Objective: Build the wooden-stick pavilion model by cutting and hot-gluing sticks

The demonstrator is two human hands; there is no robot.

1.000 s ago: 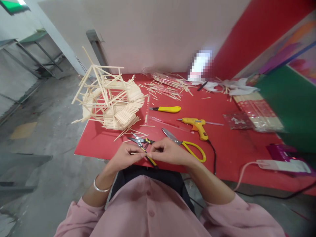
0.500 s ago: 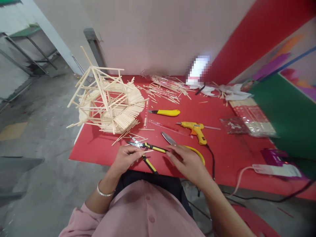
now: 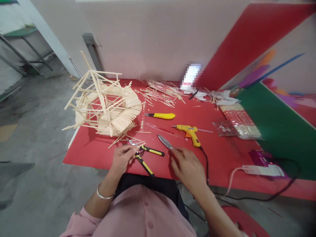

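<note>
My left hand (image 3: 123, 157) pinches a short, thin wooden stick (image 3: 141, 144) between thumb and fingertips, above the table's front edge. Right beside it lie pliers (image 3: 151, 150) with black and yellow handles spread apart; the hand partly covers their jaws. My right hand (image 3: 186, 164) is closed over the handles of a pair of scissors (image 3: 165, 142), whose blades point away to the left. The hand hides the yellow handles. A model built of wooden sticks (image 3: 106, 105) stands at the table's left, with loose sticks near its base.
On the red table (image 3: 98, 154) lie a yellow utility knife (image 3: 163, 116) and a yellow glue gun (image 3: 189, 132) with its cord (image 3: 206, 164). Farther back are scattered sticks (image 3: 163, 92) and a phone (image 3: 190, 77). Packaged sticks (image 3: 243, 121) and a power strip (image 3: 263, 170) sit at right.
My right hand has come down over the scissors' handles and closed there. My left hand keeps its pinch on the stick. The view has shifted slightly.
</note>
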